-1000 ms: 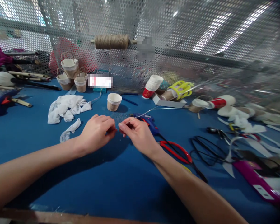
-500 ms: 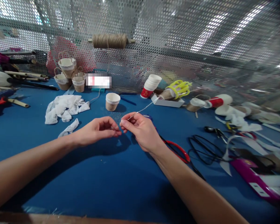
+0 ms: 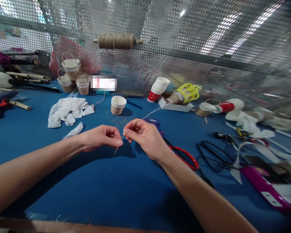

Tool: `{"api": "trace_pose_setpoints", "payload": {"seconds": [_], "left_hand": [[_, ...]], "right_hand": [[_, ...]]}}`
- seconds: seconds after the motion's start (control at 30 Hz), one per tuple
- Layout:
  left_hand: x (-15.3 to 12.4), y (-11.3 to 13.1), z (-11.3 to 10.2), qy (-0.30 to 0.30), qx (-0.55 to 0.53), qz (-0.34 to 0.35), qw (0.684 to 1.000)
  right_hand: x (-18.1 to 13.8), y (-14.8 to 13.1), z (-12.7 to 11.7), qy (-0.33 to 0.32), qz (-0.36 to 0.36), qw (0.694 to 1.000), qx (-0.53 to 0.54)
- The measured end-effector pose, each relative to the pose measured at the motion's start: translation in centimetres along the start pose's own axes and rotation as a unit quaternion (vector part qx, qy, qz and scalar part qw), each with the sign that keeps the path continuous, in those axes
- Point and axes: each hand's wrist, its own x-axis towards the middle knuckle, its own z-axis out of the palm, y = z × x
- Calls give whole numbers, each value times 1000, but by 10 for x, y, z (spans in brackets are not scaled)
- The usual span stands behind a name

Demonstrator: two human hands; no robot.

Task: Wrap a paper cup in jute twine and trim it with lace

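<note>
A thin, pale twisted cord (image 3: 149, 114) runs from upper right down through both hands above the blue table. My right hand (image 3: 145, 136) pinches it between thumb and fingers. Just left of that, my left hand (image 3: 103, 138) is closed on the cord near its end, which pokes out below the fingertips. Beyond the hands stands a small cup wrapped in brown twine with a white rim (image 3: 118, 106). Partly behind my right hand lies a blue glue gun (image 3: 155, 123), and red-handled pliers or scissors (image 3: 188, 158) rest beside my right wrist.
White fabric scraps (image 3: 66, 111) lie at left, with several handled twine buckets (image 3: 71, 69) behind them. Stacked paper cups (image 3: 157, 89) and a yellow plastic piece (image 3: 188, 92) stand at back right. A purple power strip (image 3: 264, 187) and black cable (image 3: 213, 155) occupy the right side.
My left fingertips have closed on the cord, and its loose end now shows below them. The right hand keeps its pinch. The view has shifted slightly.
</note>
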Motion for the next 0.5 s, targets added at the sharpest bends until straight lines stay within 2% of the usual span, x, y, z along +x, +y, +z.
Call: {"api": "trace_pose_setpoints", "payload": {"seconds": [0.07,0.1,0.17,0.23,0.27,0.3,0.33,0.4,0.43,0.5], "left_hand": [[-1,1,6,71,105,41,991],[-1,1,9,114,179,70,975],[-3,0,15,196,343,144,907],[-5,0,18,246,456,204,831],[-5,1,18,250,472,215,817],[-6,1,18,239,456,210,831],[-6,3,16,215,407,192,867],[-5,6,9,139,238,136,952],[-5,7,6,92,142,107,980],[-3,8,-1,7,-9,59,998]], "right_hand": [[1,2,0,21,-11,1000,-13],[1,3,0,34,-18,999,-17],[1,6,1,56,-29,998,-18],[2,8,2,68,-30,997,-12],[2,9,2,69,-29,997,-7],[2,9,2,71,-28,997,0],[2,8,2,70,-27,997,10],[2,5,0,67,-27,997,40],[2,3,0,61,-23,996,58],[2,0,-1,42,-11,994,97]]}}
